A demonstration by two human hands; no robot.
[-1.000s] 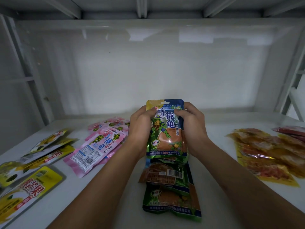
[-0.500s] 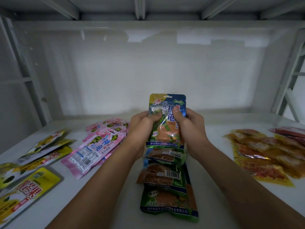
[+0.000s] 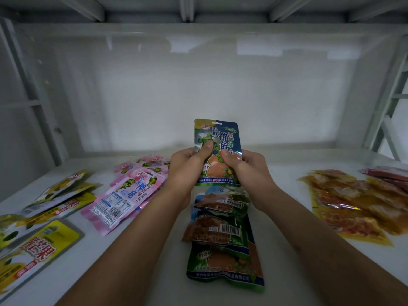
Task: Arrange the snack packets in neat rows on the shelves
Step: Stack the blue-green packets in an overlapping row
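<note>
Both hands hold green pkt upright, above green row.

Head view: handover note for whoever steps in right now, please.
Left hand and right hand: both grip the green packet, held upright above the shelf.
Done: a green row of overlapping packets runs toward the viewer, under the hands.
Left: lay the held packet at the row's far end; the pink packets, yellow packets and orange packets lie in loose piles, still to straighten.
</note>
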